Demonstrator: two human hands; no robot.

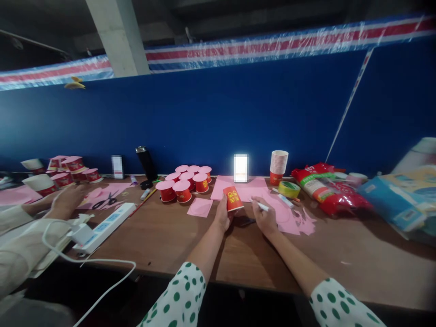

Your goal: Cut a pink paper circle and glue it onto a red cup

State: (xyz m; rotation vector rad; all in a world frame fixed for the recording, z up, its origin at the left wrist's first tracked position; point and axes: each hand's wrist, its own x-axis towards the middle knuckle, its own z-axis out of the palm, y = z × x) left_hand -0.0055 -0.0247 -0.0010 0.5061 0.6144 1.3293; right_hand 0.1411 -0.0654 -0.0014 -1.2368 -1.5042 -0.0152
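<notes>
Flat blue partition [204, 118] backs a brown wooden surface [153, 240]; above it, the left hand [223, 214] clasps a red tapered paper cup [233, 199], probably light, crushable, best cradled round its side; the right hand [266, 219] pinches a slim white stick [262, 206].

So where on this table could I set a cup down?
The tabletop looks mostly bare front right, between the right forearm, pink scraps and red bag; also front left, between the power strip and left forearm. It's crowded along the blue partition: pink-topped cups, stacked cups, tape.
</notes>
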